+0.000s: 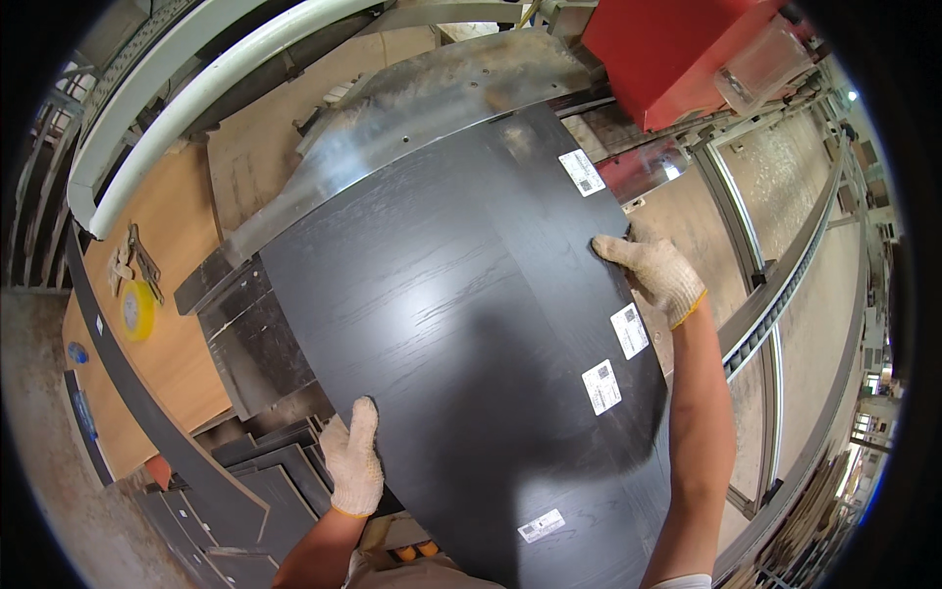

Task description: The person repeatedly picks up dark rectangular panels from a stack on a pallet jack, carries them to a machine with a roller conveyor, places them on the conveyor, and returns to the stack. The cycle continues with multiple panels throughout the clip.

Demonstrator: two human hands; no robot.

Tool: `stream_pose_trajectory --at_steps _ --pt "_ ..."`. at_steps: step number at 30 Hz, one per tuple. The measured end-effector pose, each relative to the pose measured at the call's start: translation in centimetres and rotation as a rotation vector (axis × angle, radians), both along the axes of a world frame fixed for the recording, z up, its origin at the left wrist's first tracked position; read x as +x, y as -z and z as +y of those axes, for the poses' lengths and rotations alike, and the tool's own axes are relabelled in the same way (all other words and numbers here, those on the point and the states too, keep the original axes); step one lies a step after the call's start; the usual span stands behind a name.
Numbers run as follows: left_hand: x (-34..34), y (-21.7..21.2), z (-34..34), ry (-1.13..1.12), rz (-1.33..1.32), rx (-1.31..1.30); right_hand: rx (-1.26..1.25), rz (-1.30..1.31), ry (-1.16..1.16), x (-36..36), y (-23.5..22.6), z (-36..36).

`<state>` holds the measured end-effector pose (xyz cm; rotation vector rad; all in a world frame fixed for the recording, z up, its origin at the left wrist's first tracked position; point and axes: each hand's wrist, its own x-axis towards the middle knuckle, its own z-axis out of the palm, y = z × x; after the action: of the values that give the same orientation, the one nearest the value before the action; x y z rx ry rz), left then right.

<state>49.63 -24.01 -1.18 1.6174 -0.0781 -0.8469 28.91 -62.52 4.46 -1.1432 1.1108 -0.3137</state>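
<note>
Two gloved hands hold one large black wood-grain panel (461, 344) that fills the middle of the view. Nearest, at the lower left, more dark panels (245, 481) lie stacked beside a pale wooden worktable (182, 324), on which a yellow roll of tape (137, 310) and a few small tools rest. The left hand (353, 461), in a white knit glove, is curled over the panel's near left edge, fingers on top. Small white labels (601, 386) sit along the panel's right side. The right hand (653, 270), also gloved, grips the right edge further up, fingers bent over the face. Beyond, the panel's far end rests on a shiny metal plate (442, 98). A red machine housing (667, 49) stands behind it, and a roller conveyor (775, 285) runs away on the right across the workshop floor.
</note>
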Motion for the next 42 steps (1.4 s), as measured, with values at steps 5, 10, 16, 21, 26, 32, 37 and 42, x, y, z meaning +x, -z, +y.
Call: stream_pose_trajectory --at_steps 5,10,16,21,26,32,37,42 --pt "0.1 -0.2 0.3 0.026 0.03 -0.002 -0.024 0.071 -0.065 -0.7 0.3 -0.5" --pt "0.0 -0.3 0.5 0.047 0.004 -0.017 -0.114 0.134 0.085 -2.2 1.5 1.9" --pt "-0.4 -0.2 0.4 0.006 0.023 0.012 -0.135 0.102 0.1 -2.2 2.6 2.8" --pt "-0.6 -0.3 0.4 0.01 0.002 0.007 -0.188 -0.001 0.183 -0.7 2.3 3.2" --pt "-0.5 -0.5 0.2 0.041 -0.024 0.052 -0.316 0.145 0.139 0.3 1.4 3.4" --pt "-0.6 -0.5 -0.1 0.058 -0.049 0.092 -0.242 0.107 0.128 0.5 1.1 3.1" --pt "-1.1 -0.6 -0.9 0.053 -0.035 0.037 -0.224 0.156 0.093 0.1 0.8 2.4" --pt "-1.6 -0.8 -1.8 0.062 -0.005 0.045 -0.256 0.165 0.045 -0.7 0.3 1.5"
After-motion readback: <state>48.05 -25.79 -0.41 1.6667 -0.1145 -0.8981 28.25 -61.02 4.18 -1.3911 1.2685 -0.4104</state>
